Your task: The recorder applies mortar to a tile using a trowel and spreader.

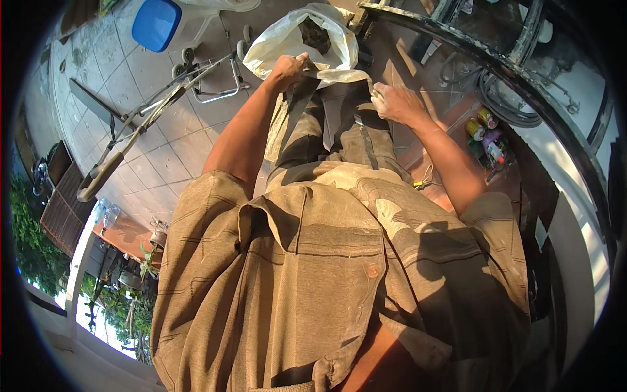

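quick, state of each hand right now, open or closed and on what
Left hand: closed, holding the sack by its rim.
Right hand: closed, pinching the sack's edge.

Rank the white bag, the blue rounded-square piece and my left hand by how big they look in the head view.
1. white bag
2. blue rounded-square piece
3. left hand

Crumpled white bag (271,49), mouth gaping, something dark (315,36) showing inside.
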The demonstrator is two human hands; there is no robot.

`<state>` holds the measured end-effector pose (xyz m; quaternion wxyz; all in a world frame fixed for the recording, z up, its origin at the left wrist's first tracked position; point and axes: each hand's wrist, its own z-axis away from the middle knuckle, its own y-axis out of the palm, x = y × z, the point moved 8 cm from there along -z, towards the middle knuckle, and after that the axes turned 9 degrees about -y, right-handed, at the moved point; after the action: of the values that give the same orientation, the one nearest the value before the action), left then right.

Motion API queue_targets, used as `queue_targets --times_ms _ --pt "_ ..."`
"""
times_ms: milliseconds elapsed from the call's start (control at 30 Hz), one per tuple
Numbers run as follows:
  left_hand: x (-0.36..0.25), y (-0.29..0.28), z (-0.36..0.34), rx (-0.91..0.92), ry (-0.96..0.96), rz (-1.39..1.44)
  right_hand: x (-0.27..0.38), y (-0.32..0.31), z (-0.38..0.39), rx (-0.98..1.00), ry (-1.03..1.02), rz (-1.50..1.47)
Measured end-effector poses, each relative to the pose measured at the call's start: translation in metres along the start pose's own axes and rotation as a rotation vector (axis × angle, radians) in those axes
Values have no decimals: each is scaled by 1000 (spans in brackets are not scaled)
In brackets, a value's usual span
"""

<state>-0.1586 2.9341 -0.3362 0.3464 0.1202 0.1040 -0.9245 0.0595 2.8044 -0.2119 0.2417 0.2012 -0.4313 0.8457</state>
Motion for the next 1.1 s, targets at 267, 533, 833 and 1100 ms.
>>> queue_targets --times_ms 267,533,833,1100 --pt "11 -23 -9 -104 -14 -91 -15 3 -12 13 70 -37" --pt "-5 -26 -2 -58 143 -180 -20 -2 -13 -18 176 -43" --pt "-29 -36 20 -128 181 31 -29 25 0 -245 223 -315" --pt "-78 -25 62 -216 557 196 83 34 -22 -110 438 -1326"
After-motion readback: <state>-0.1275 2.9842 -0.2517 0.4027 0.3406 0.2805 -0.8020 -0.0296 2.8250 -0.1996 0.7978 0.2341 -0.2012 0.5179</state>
